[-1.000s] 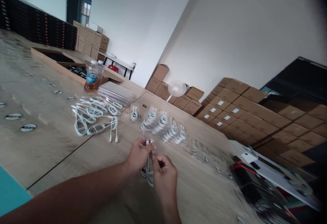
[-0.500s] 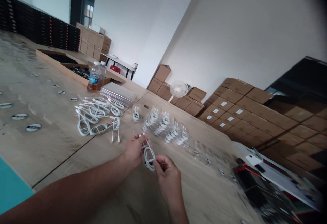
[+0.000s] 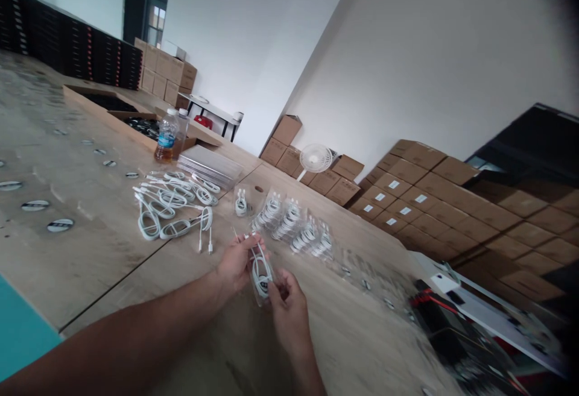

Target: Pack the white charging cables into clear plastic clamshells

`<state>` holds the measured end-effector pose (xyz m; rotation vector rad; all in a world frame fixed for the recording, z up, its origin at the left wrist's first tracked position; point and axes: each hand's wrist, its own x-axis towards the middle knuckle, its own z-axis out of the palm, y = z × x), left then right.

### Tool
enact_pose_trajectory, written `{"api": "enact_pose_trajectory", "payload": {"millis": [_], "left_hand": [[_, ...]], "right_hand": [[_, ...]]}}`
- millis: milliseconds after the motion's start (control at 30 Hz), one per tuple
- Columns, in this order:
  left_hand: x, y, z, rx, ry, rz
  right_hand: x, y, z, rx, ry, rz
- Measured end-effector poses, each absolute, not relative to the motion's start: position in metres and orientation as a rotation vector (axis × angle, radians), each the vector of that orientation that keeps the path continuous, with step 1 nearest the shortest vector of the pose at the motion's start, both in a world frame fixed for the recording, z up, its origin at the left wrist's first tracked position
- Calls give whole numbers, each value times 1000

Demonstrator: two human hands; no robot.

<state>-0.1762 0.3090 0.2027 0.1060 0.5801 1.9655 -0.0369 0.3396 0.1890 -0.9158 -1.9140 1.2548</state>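
Observation:
My left hand (image 3: pixel 234 263) and my right hand (image 3: pixel 286 305) meet over the wooden table (image 3: pixel 90 251), both closed on a coiled white cable (image 3: pixel 261 268) that sits in a small clear bag. The left hand grips the upper end near the plugs; the right pinches the lower end. Just beyond lies a row of bagged cables (image 3: pixel 292 226), with one single bagged cable (image 3: pixel 241 202) to its left. A heap of loose white cables (image 3: pixel 170 206) lies further left.
A stack of clear bags (image 3: pixel 208 167) and two drink bottles (image 3: pixel 168 135) stand behind the loose cables. Round stickers (image 3: pixel 60 225) dot the table's left part. An open carton (image 3: pixel 113 106) lies beyond. Cardboard boxes (image 3: pixel 420 191) and a white fan (image 3: pixel 315 158) line the wall.
The cable hung loose between my hands a second ago; it has been coiled into a loop and now sits inside a clear bag. My hands have drawn closer together.

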Motion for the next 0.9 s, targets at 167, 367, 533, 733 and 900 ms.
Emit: {"api": "enact_pose_trajectory", "payload": {"millis": [167, 367, 533, 733, 900], "left_hand": [[-173, 308, 200, 231, 613, 1846], [-156, 304, 200, 413, 616, 1795], [-153, 300, 200, 436, 577, 1729], [-159, 300, 199, 398, 661, 1669], [-161, 303, 198, 439, 627, 1669]], "right_hand": [[-28, 347, 195, -854, -1775, 1469], [-30, 344, 202, -811, -1789, 1432], [-32, 343, 200, -835, -1913, 1265], [-30, 345, 197, -839, -1924, 1304], [-30, 342, 195, -755, -1910, 1518]]}}
